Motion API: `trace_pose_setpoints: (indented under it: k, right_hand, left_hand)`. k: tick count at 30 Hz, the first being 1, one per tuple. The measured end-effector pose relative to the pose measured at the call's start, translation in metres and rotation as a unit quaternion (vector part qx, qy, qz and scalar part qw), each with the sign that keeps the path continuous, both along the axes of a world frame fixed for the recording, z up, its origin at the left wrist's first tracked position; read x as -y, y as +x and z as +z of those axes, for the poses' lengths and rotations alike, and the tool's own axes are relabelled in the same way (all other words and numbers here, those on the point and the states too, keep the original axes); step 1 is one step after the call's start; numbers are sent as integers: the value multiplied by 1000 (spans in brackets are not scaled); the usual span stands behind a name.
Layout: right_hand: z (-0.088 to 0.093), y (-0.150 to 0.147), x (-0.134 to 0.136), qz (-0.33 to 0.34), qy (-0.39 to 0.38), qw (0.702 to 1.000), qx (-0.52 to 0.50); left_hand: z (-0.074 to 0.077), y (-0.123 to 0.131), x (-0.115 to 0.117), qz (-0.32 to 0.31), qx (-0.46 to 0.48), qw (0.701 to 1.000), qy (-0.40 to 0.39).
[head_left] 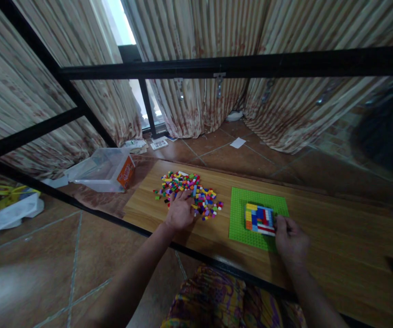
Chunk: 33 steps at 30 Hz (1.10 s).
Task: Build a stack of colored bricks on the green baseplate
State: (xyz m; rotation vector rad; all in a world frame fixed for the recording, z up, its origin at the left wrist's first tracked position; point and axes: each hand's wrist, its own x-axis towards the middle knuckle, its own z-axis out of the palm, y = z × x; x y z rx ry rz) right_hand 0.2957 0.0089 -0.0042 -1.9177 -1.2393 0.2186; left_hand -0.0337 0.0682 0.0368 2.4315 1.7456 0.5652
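A loose pile of small, many-coloured toy bricks (201,193) lies on the wooden table. My left hand (180,210) reaches into the near side of this pile, fingers extended down among the bricks; I see nothing held in it. To the right, a green studded baseplate (239,230) carries a low block of joined bricks (258,218) in yellow, orange, blue, red and white. My right hand (290,239) is closed at the block's right edge, thumb and fingers pinched against it. The fingertips there are partly hidden.
The wooden table top (340,246) has a dark edge along its near side. A clear plastic bin (106,171) with an orange label stands on the floor beyond its left end. Black metal bars (189,69) cross behind, before striped curtains (217,36). Papers (238,142) lie on the tiles.
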Motion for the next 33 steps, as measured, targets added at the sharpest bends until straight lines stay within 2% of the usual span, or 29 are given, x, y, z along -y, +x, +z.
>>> trace_pose_setpoints:
  k: [5, 8, 11, 13, 15, 17, 20, 25, 29, 33]
  right_hand:
    - [1, -2, 0, 0, 2, 1000, -15]
    - [-2, -2, 0, 4, 10, 1000, -26]
    - [-5, -2, -1, 2, 21, 999, -31]
    - [-6, -2, -2, -2, 14, 999, -29]
    - [-6, -2, -2, -2, 3, 1000, -25]
    - [-5, -2, -2, -3, 2, 1000, -24]
    - [-3, -3, -1, -2, 9, 1000, -23]
    - [-3, -4, -1, -2, 6, 1000, -29]
    - [-5, -5, -1, 1, 13, 999, -36]
    - [-8, -2, -2, 0, 17, 998, -56]
  left_hand:
    - [2, -3, -5, -14, -15, 1000, -6]
    - [5, -5, -6, -19, 10, 1000, 3]
    - [7, -6, -9, -7, 113, 993, 14]
    - [5, -7, -15, 15, 227, 974, -4]
    - [3, -7, -23, 52, 353, 933, -49]
    - [1, -7, -31, 89, 463, 877, -97]
    - [1, -6, -39, 125, 575, 798, -126]
    - [10, -5, -42, 154, 673, 704, -170]
    - [15, -6, -37, 135, 726, 640, -213]
    - [19, -3, -29, 129, 779, 559, -253]
